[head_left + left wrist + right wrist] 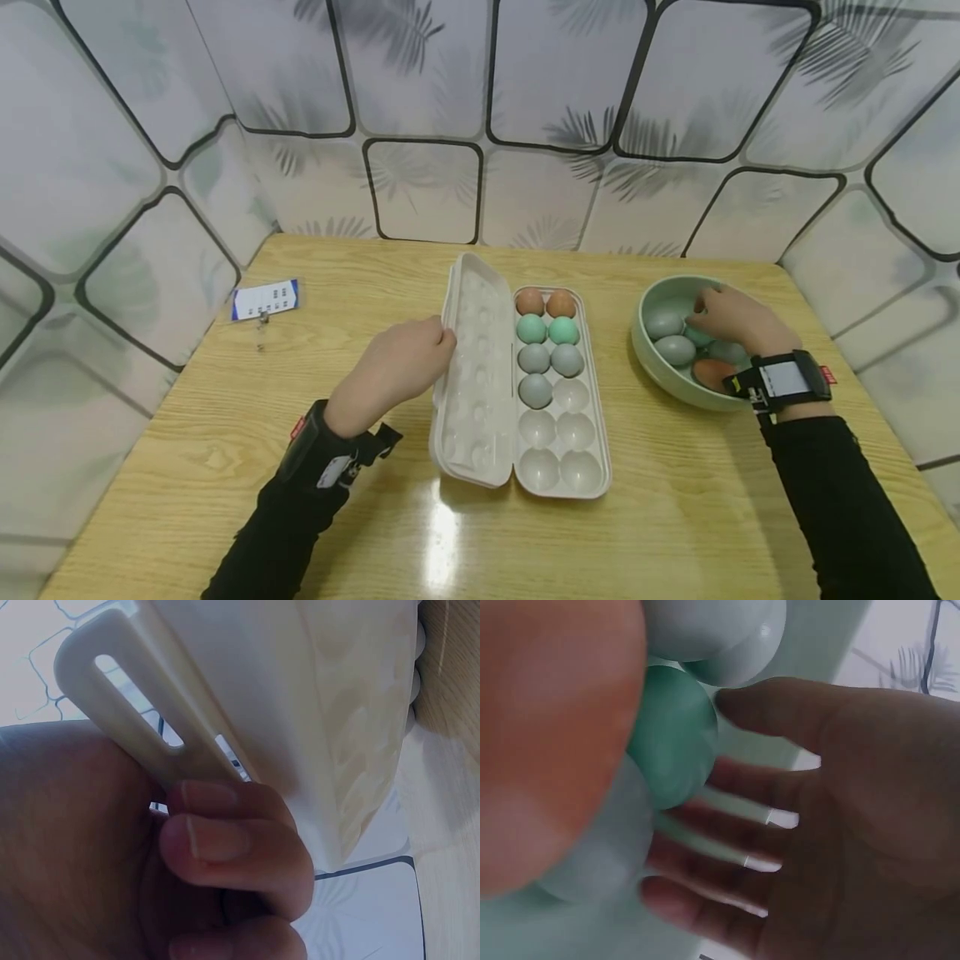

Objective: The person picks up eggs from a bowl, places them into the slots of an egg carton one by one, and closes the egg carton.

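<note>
My left hand [397,367] grips the free edge of the white egg carton's raised lid [476,375]. In the left wrist view, its curled fingers [247,851] hold the slotted rim. The carton's tray [538,468] holds two brown eggs at the far end, then two green eggs [547,330], then several grey-blue eggs [535,392]. My right hand [738,317] reaches into the pale green bowl [660,375]. In the right wrist view, its fairly straight fingers and thumb are at a green egg [676,739]; any firm hold is not visible.
Grey eggs [674,350] and a brown egg [712,374] lie in the bowl around the right hand. The nearer carton cups [576,431] are bare. A white-and-blue card [265,300] with a clip lies at the table's far left. Patterned curtains [427,192] stand behind the table.
</note>
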Demonstrator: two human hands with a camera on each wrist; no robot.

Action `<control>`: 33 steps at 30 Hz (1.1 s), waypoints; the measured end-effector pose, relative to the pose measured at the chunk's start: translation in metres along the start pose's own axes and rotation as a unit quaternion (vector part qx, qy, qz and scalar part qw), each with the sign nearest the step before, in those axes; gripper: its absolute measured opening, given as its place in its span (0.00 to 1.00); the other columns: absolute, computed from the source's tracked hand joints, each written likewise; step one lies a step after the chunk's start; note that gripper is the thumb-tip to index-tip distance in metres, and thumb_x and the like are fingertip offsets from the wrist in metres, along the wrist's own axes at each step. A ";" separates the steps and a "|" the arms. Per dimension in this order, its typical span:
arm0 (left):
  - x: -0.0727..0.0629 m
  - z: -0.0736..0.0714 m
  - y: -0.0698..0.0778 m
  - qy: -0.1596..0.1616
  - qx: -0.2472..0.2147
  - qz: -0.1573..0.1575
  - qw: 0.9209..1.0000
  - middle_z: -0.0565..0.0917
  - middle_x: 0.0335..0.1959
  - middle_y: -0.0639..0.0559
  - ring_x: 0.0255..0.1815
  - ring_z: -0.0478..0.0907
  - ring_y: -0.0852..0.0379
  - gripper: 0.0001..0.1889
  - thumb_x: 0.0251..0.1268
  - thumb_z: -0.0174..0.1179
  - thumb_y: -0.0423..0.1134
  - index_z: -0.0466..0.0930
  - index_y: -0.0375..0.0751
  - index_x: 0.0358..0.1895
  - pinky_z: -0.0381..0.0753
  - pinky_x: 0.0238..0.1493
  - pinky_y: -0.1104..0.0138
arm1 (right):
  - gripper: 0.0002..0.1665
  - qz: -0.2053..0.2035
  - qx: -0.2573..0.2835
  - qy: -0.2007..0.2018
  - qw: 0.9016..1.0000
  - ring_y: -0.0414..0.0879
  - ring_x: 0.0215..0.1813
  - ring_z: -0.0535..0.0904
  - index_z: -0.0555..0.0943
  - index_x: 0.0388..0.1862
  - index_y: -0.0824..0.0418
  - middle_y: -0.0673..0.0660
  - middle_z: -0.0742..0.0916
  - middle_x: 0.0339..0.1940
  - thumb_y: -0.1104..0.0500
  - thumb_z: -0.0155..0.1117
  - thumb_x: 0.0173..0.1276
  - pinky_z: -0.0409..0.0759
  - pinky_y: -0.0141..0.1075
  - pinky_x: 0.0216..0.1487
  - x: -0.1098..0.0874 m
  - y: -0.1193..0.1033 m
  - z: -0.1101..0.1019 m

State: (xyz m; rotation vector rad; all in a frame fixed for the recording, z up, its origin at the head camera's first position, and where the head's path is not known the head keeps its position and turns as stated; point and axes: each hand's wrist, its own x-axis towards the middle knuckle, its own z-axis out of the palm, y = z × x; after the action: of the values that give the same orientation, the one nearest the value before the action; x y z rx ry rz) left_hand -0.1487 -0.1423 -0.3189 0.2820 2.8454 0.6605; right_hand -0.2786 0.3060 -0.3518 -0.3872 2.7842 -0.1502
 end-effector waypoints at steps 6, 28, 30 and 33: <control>0.001 0.000 0.000 0.002 0.004 0.001 1.000 0.72 0.24 0.50 0.24 0.71 0.54 0.20 0.82 0.36 0.45 0.75 0.40 0.36 0.70 0.25 0.64 | 0.21 0.001 0.006 -0.006 1.000 0.57 0.39 0.79 0.76 0.47 0.77 0.69 0.84 0.40 0.56 0.57 0.74 0.76 0.51 0.42 -0.006 0.001 0.002; -0.001 -0.001 0.001 -0.003 0.004 0.000 1.000 0.71 0.23 0.50 0.23 0.70 0.54 0.20 0.82 0.36 0.44 0.75 0.39 0.35 0.69 0.24 0.65 | 0.24 0.011 0.067 -0.010 0.998 0.61 0.42 0.76 0.65 0.52 0.78 0.73 0.79 0.43 0.58 0.59 0.70 0.74 0.52 0.44 0.001 -0.003 0.012; -0.001 -0.001 0.001 -0.003 0.003 -0.001 1.000 0.71 0.23 0.50 0.23 0.70 0.54 0.20 0.82 0.36 0.44 0.75 0.39 0.35 0.69 0.24 0.65 | 0.24 0.013 0.075 -0.008 0.997 0.60 0.41 0.75 0.63 0.53 0.77 0.72 0.78 0.42 0.58 0.57 0.72 0.73 0.51 0.43 0.002 -0.003 0.011; -0.001 -0.001 0.001 -0.003 0.002 -0.003 1.000 0.71 0.23 0.50 0.23 0.71 0.54 0.20 0.82 0.36 0.45 0.75 0.39 0.35 0.69 0.24 0.65 | 0.25 0.015 0.072 -0.005 0.997 0.59 0.41 0.76 0.63 0.54 0.76 0.71 0.79 0.42 0.56 0.56 0.73 0.74 0.51 0.43 0.003 -0.005 0.011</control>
State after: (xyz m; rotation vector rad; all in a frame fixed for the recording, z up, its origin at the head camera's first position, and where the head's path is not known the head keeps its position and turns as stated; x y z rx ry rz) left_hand -0.1475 -0.1416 -0.3176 0.2762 2.8418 0.6531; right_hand -0.2763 0.2997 -0.3619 -0.3098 2.7469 -0.3391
